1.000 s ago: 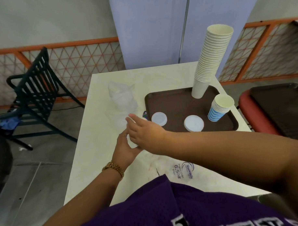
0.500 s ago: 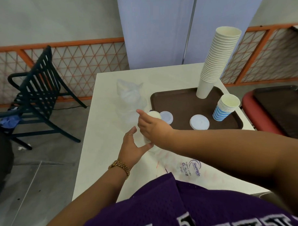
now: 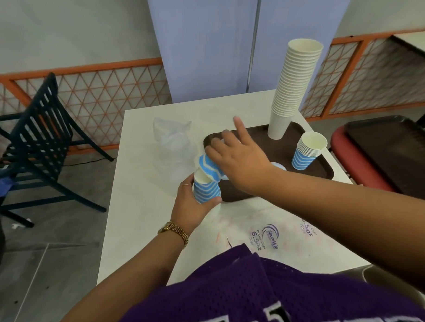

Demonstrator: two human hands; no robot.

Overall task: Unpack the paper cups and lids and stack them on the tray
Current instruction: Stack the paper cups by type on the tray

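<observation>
While the left hand (image 3: 189,205) curls its fingers (image 3: 209,202) around a short stack of blue-and-white wavy paper cups (image 3: 206,188), gripping it upright at the near left corner of the tray (image 3: 261,137), the right hand (image 3: 235,157) reaches across from the right and holds a second bunch of striped cups (image 3: 209,167) tilted over the first stack's open rim. Its fingers (image 3: 215,146) wrap the tilted cups, though the index finger points straight out over the tray. A gold link watch (image 3: 175,230) circles the left wrist.

On the dark brown, rounded-corner tray stand a tall, leaning column of plain cream cups (image 3: 293,85) at the far side and a shorter blue-striped stack (image 3: 306,151) at the right. A white round lid (image 3: 278,165) peeks out beside the right wrist. Crumpled clear plastic wrap (image 3: 173,147) lies on the pale counter (image 3: 135,187) left of the tray, and a flattened printed sleeve (image 3: 269,236) lies near the purple mesh shirt (image 3: 235,292).
</observation>
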